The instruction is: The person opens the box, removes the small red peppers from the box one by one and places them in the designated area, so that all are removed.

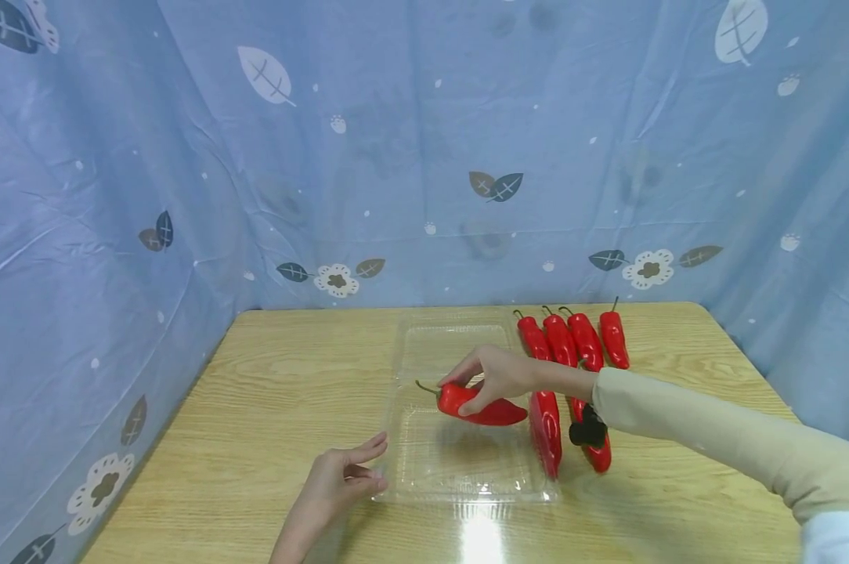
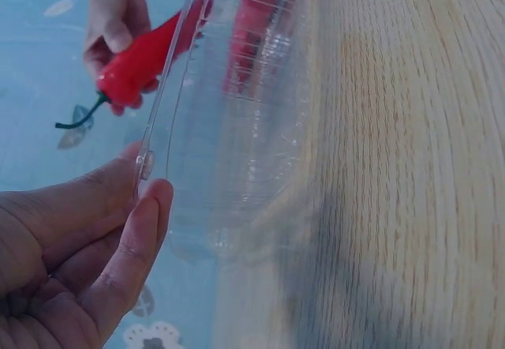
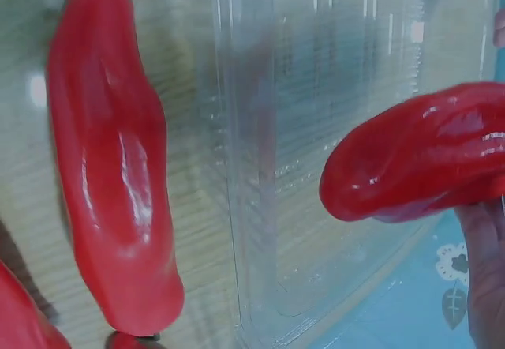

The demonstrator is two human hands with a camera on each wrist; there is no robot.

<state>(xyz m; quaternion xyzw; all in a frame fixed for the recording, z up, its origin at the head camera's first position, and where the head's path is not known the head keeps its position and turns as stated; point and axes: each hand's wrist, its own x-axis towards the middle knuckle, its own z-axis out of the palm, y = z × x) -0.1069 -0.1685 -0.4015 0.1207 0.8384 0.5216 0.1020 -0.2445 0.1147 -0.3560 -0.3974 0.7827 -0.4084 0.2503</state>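
Observation:
A red pepper [image 1: 498, 413] with a green stem is held in my right hand [image 1: 498, 374], thumb on its near side, above the clear plastic container [image 1: 413, 462]. In the left wrist view this pepper [image 2: 140, 63] hangs beyond the container's rim, stem pointing down and left. The right wrist view shows its rounded tip [image 3: 355, 179] over the container. My left hand [image 1: 336, 482] pinches the container's near left corner between thumb and fingers. The container's lid [image 1: 431, 348] lies open at the back.
Several red peppers [image 1: 561, 338] lie to the right of the container, some partly hidden by my right forearm. One pepper [image 3: 118, 175] rests beside the container wall. A blue patterned curtain [image 1: 424, 157] surrounds the wooden table [image 1: 290, 376] at the back and sides.

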